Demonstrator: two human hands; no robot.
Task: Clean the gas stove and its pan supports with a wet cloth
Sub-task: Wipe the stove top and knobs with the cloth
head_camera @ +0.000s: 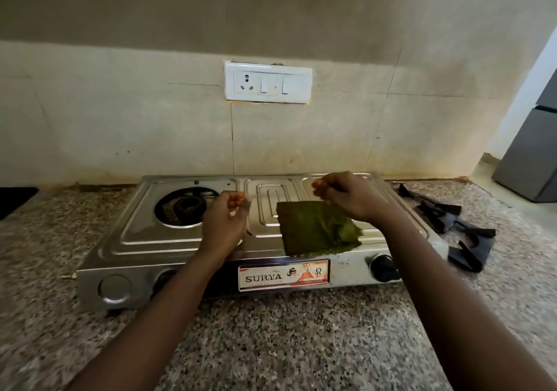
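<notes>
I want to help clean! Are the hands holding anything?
It looks like nothing is held. The green cloth lies on the stove, under the right hand. The left hand looks empty.

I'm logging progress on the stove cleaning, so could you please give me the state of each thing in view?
Gas stove: pan supports off, left burner bare.
Pan supports: lying on the counter right of the stove.
Green cloth: lying on the stove top.
Left hand: fingers curled, holding nothing visible.
Right hand: over the cloth; grip unclear.

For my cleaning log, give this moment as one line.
stove: supports off, on counter | cloth: on stove | hands: above stove, holding nothing
</notes>
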